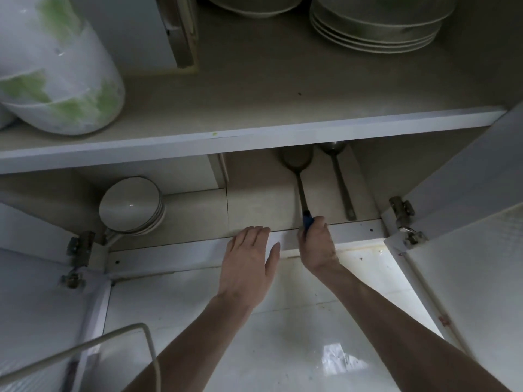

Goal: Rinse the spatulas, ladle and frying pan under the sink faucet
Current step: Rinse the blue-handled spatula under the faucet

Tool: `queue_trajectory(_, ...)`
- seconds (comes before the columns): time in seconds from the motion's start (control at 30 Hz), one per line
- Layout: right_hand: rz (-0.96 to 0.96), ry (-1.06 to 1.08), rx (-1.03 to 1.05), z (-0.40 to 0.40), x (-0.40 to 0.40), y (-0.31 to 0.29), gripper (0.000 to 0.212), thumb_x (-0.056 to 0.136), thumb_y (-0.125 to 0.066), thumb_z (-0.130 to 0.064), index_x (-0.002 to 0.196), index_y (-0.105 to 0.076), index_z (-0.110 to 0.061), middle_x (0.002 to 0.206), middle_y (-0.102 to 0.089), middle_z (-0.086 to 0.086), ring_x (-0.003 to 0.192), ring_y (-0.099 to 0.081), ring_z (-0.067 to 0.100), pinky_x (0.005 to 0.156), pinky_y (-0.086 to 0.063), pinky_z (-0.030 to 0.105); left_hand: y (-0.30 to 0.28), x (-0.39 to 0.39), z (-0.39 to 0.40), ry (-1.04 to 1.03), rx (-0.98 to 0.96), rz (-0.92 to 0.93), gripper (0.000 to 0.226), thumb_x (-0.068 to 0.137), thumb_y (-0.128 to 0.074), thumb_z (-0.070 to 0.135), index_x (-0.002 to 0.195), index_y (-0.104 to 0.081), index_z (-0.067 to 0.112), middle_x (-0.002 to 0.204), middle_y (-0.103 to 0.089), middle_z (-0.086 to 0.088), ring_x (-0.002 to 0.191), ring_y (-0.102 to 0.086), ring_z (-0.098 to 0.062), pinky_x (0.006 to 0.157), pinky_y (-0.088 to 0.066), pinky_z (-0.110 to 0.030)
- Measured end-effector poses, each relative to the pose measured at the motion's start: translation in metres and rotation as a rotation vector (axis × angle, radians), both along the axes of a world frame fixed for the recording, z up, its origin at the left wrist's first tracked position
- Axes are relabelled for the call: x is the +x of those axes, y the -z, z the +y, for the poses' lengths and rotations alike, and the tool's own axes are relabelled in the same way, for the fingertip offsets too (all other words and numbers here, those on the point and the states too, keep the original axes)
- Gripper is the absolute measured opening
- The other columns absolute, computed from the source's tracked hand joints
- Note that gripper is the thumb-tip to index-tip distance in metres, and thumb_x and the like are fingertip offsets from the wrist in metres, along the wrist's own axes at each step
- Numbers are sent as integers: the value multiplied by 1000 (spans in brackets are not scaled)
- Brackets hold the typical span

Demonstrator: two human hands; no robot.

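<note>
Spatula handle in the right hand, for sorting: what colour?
Blue, seen in the head view: spatula handle in the right hand.

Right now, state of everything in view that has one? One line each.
Right hand: closed on the blue-handled spatula.
Spatula: lying on the lower shelf, handle gripped.
Left hand: open, fingers flat on the cabinet's front edge, holding nothing.
Ladle: lying on the lower shelf beside the spatula, untouched.
Cabinet doors: open both sides.
Small plates: stacked, leaning on edge.
Upper plates: stacked flat.
</note>
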State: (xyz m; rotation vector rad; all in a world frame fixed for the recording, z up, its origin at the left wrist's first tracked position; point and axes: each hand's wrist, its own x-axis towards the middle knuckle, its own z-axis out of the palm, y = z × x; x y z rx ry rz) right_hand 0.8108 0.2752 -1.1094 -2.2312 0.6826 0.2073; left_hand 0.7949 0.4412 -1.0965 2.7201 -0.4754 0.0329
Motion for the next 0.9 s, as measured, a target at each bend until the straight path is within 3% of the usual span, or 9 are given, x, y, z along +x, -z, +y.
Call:
queue_trajectory(0.13,-19,-59,50,1,-50,-46,26,109,-46,-21,120,-48,2,107,-60,18,92,-61,34,71,-39,34,-44,-34,-3,-129,-177,214,44,104,-43,44,138,-60,21,131,-65,5,124,-56,-15,103,-47,-32)
queue_trajectory(0.23,-11,-129,72,0,-97,-98,22,107,-49,-20,119,-49,-2,99,-59,12,81,-59,29,67,-39,34,-92,-62,-6,-296,-358,392,37,103,-49,42,133,-62,26,121,-67,11,114,-60,-9,97,-50,-31)
queue_trajectory(0.43,118,-267,105,2,-190,-217,8,107,-49,-22,110,-44,-16,93,-53,1,68,-50,10,60,-35,27,-194,-111,-13,-644,-651,739,30,102,-56,36,122,-69,19,110,-73,5,106,-67,-14,94,-51,-28)
queue_trajectory(0.57,127,-362,101,6,-240,-298,7,106,-49,-21,108,-43,-19,92,-54,0,66,-48,10,59,-37,25,-262,-138,-15,-751,-702,874,29,101,-57,34,118,-70,14,113,-74,-2,105,-69,-22,89,-53,-30)
queue_trajectory(0.67,113,-417,98,9,-268,-355,11,107,-51,-21,113,-47,-12,94,-53,-1,63,-46,9,59,-32,25,-325,-143,-18,-847,-818,939,22,102,-58,25,107,-71,8,101,-75,-5,94,-72,-25,82,-55,-33)
queue_trajectory(0.77,133,-436,98,11,-286,-406,20,107,-50,-23,121,-48,-9,98,-53,-1,65,-49,15,62,-36,29,-389,-147,-18,-1013,-946,1018,12,100,-63,17,94,-69,9,89,-75,-6,82,-73,-24,71,-60,-29)
queue_trajectory(0.9,133,-437,116,12,-309,-474,25,107,-49,-28,127,-48,-13,106,-55,-3,73,-56,20,65,-45,35,-458,-168,-8,-1195,-1114,1095,15,89,-79,11,101,-71,4,95,-78,-13,79,-76,-22,72,-63,-26)
